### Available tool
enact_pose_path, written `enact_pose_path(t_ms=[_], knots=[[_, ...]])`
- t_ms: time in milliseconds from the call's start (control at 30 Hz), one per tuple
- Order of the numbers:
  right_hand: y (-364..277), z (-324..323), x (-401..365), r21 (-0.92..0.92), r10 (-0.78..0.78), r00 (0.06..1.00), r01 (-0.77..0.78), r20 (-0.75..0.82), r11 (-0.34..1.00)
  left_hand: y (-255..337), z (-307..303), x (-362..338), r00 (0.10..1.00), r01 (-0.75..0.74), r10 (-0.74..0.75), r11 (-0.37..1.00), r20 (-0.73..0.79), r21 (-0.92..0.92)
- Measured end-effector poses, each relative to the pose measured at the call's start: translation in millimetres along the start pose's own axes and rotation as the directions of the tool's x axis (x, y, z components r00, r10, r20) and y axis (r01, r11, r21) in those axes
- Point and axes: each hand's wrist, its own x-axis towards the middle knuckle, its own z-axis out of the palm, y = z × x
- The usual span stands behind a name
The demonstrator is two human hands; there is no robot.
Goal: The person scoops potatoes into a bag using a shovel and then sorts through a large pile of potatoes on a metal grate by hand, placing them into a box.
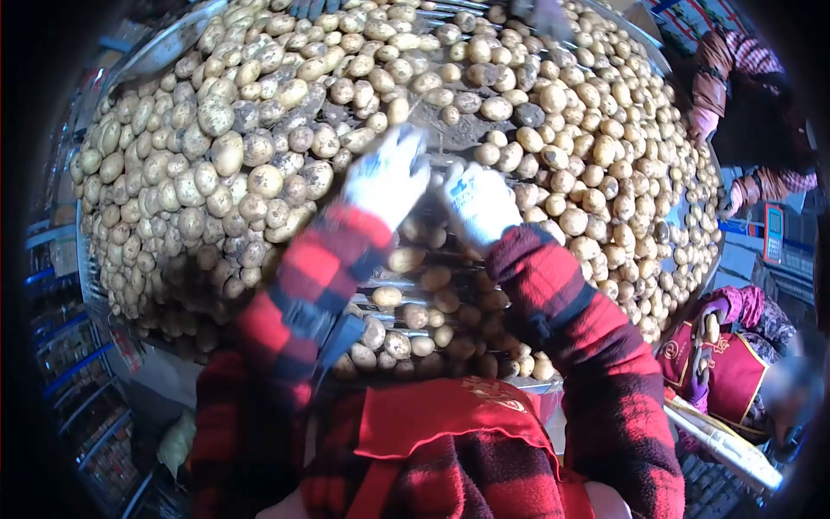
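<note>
My left hand (386,177), in a white glove with blue print, reaches over the middle of a large heap of potatoes (227,154). Beside it, slightly nearer to me, my right hand (478,203) wears a matching glove. The two hands face each other over a narrow strip with dark soil (445,130) and metal bars. Motion blurs the fingers of both, and I cannot tell whether they hold a potato. Loose potatoes (387,297) lie on a rack of metal bars (372,283) below my wrists.
Potatoes spread across the whole sorting table. At the top edge, another person's dark gloved hand (313,7) and a blurred gloved hand (545,17) reach in. People stand along the right side, one with a pink glove (705,123), another in a red apron (731,372). Stacked racks (91,415) stand at left.
</note>
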Motion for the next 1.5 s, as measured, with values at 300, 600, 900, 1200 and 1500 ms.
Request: enact_pose_path(t_ms=[300,600,900,1200,1500], knots=[[4,-34,-193,0.701,0.022,0.882,-0.359,0.471,-0.616,6,49,69,0.931,-0.121,-0.1,0.824,0.351,0.554],[-48,-9,-244,-0.025,0.149,0.979,0.154,0.136,-0.988,92,-10,-83,0.802,0.301,0.194,0.687,0.566,-0.662],[-46,17,-368,0.517,0.509,0.833,0.345,0.216,-0.784,154,-7,-182,0.72,0.146,0.274,0.839,0.638,-0.524],[-27,59,-629,0.741,0.848,0.029,0.471,0.529,-0.479,130,26,-209,0.49,0.636,0.227,0.568,0.842,-0.523],[-29,10,-386,0.841,0.92,0.38,-0.464,-0.093,0.277,109,41,-215,0.536,0.754,0.127,0.372,0.834,-0.541]])
